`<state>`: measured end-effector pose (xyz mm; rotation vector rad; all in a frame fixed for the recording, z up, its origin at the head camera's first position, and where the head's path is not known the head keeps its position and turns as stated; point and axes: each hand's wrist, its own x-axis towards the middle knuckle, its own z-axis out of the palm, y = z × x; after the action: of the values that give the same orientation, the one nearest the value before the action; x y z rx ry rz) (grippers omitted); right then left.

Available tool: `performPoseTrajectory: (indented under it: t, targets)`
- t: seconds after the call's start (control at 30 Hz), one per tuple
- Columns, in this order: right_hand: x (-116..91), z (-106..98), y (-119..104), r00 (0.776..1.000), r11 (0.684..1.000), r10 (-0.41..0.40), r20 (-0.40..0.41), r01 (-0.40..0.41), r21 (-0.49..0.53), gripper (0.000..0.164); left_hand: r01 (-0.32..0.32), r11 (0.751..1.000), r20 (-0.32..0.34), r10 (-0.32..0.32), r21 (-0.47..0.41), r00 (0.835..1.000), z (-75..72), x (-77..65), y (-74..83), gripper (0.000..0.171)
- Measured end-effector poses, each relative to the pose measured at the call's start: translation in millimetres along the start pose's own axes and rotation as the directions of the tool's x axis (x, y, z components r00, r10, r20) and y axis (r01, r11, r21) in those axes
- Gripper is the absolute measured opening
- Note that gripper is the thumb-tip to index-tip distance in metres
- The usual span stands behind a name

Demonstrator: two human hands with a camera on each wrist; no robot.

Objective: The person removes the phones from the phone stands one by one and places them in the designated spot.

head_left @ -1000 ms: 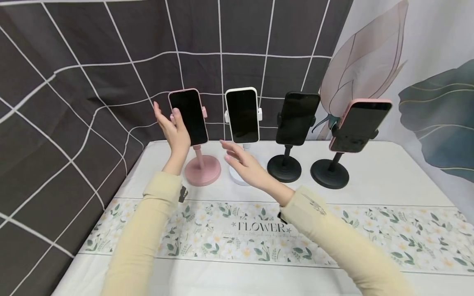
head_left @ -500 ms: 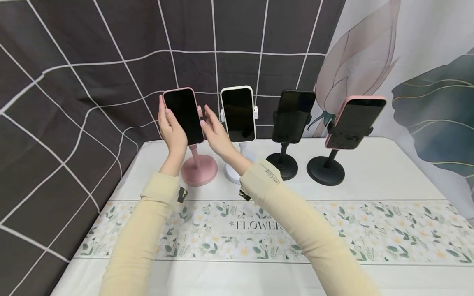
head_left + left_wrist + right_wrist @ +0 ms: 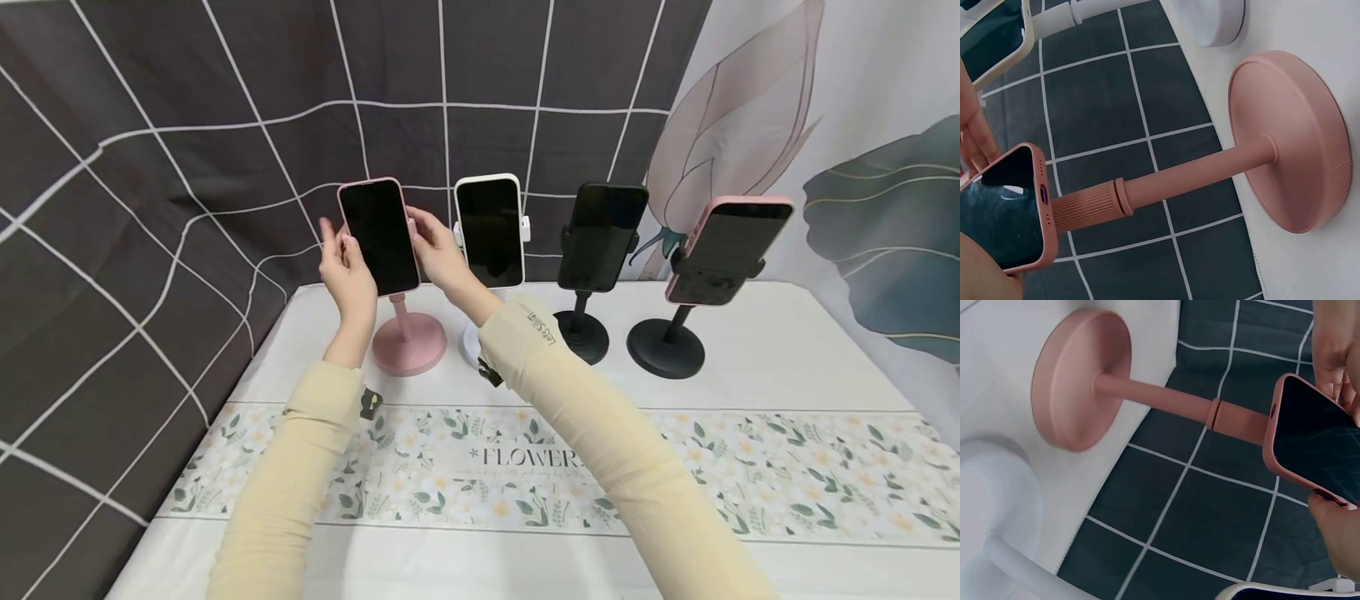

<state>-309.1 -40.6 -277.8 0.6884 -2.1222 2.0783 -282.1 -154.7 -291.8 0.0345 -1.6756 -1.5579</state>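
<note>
A phone in a pink case [image 3: 381, 237] sits upright, slightly tilted, in a pink phone stand [image 3: 409, 346] at the left of a row. My left hand [image 3: 349, 279] grips the stand's clamp at the phone's left edge, thumb in front and some fingers behind. On the opposite edge, my right hand [image 3: 446, 260] pinches the right side of the clamp. The right wrist view has the phone [image 3: 1319, 434] between both hands, its screen dark. From the left wrist view, the ribbed pink post [image 3: 1194, 175] runs down to the round base; the holder's back is hidden.
A white-cased phone [image 3: 490, 233] stands in a white stand just right of my right hand. Further right are a black phone [image 3: 603, 237] and another pink-cased phone [image 3: 727, 250], both on black stands. Dark grid cloth [image 3: 300, 67] hangs close behind and at left.
My right hand has moved left from in front of the white stand to the pink-cased phone's right edge. My left hand has closed in on its left edge.
</note>
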Motion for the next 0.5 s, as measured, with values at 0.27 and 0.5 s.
performPoseTrajectory:
  t: [0.27,0.5]
  targets:
    - [-3,4,1,0.999,0.995,-0.043,-0.011,0.044,0.089,0.040,0.040,0.999,0.011,-0.040,-0.012,0.999,-11.4,2.0,0.9,0.032]
    - [-11,0,5,0.995,0.991,-0.079,-0.064,0.085,0.107,0.037,0.092,0.993,0.067,-0.088,-0.071,0.994,-15.7,4.9,-7.3,0.030]
